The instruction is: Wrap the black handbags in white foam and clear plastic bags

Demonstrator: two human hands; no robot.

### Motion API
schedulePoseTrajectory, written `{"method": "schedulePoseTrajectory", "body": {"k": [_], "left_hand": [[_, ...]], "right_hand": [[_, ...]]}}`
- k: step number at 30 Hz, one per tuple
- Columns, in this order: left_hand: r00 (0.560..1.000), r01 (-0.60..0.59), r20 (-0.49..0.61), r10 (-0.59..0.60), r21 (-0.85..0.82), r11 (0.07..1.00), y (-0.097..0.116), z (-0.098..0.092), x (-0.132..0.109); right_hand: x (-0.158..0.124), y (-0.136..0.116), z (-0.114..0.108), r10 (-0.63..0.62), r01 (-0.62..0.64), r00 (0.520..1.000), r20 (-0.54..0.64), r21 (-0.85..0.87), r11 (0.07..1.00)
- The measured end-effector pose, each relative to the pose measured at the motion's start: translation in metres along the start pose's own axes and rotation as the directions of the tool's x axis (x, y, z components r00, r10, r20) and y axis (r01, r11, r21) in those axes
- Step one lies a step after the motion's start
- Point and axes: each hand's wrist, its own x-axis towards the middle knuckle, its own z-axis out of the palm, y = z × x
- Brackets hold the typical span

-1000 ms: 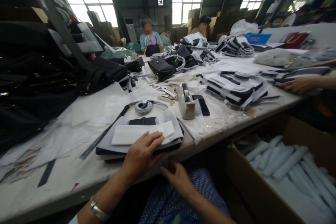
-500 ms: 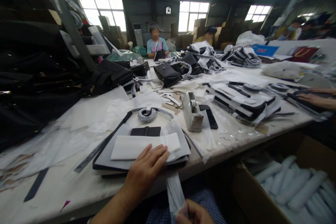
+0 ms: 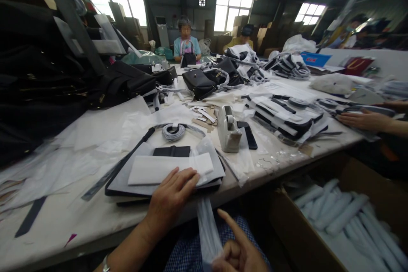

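Note:
My left hand lies flat, fingers stretched out, over the front edge of a folded white padding sheet. That sheet rests on a flat black bag covered with pale tissue, and a small black flap shows behind it. Below the table edge, my right hand pinches the lower end of a translucent plastic strip, its index finger pointing upward. The strip's upper end is hidden under the bag's front edge. Behind the bag lies a wrapped, coiled handle.
A tape dispenser and a phone stand right of the bag. Farther right are stacked wrapped bags and a co-worker's hand. Low at right, a cardboard box holds white rolls. Black bags pile up at left.
My right index finger has stretched out and up while the other fingers stay on the strip. My left hand keeps its place on the sheet. The camera view has shifted slightly.

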Motion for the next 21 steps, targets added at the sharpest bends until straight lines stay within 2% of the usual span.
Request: {"method": "schedulePoseTrajectory", "body": {"k": [4,6,8,9,10,11,13,15,17,19,21], "left_hand": [[0.999,0.031,0.018,-0.031,-0.012,0.999,0.001,-0.001,0.0],[0.999,0.044,0.021,-0.043,-0.021,0.999,0.002,-0.001,0.001],[0.998,0.054,0.021,-0.053,-0.025,0.998,0.003,-0.002,0.002],[0.998,0.057,0.022,-0.056,-0.026,0.998,0.003,-0.002,0.002],[0.998,0.06,0.023,-0.059,-0.026,0.998,0.004,-0.003,0.002],[0.998,0.061,0.022,-0.061,-0.024,0.998,0.005,-0.003,0.002],[0.998,0.063,0.016,-0.062,-0.021,0.998,0.006,-0.004,0.001],[0.998,0.066,0.012,-0.066,-0.019,0.998,0.007,-0.004,0.001],[0.997,0.07,0.007,-0.07,-0.021,0.997,0.007,-0.005,0.001],[0.997,0.076,-0.001,-0.076,-0.025,0.997,0.008,-0.005,0.001],[0.996,0.082,-0.014,-0.083,-0.031,0.996,0.008,-0.004,0.001]], "right_hand": [[-0.004,-0.009,-0.008,-0.102,0.095,0.98,0.173,0.052,0.994],[-0.003,-0.01,-0.011,-0.147,0.139,0.968,0.203,0.054,0.989],[0.001,-0.011,-0.012,-0.239,0.261,0.953,0.188,-0.102,0.96],[0.004,-0.012,-0.012,-0.323,0.362,0.927,0.189,-0.233,0.902],[0.007,-0.014,-0.011,-0.427,0.474,0.881,0.207,-0.375,0.797],[0.01,-0.017,-0.01,-0.538,0.578,0.808,0.24,-0.505,0.641],[0.016,-0.026,-0.007,-0.727,0.677,0.607,0.321,-0.687,0.262],[0.02,-0.038,-0.004,-0.83,0.621,0.41,0.379,-0.782,-0.051],[0.021,-0.051,-0.002,-0.855,0.556,0.267,0.445,-0.796,-0.241],[0.021,-0.059,-0.002,-0.806,0.598,0.194,0.559,-0.719,-0.354],[0.019,-0.061,-0.001,-0.727,0.678,0.172,0.665,-0.615,-0.402]]}}
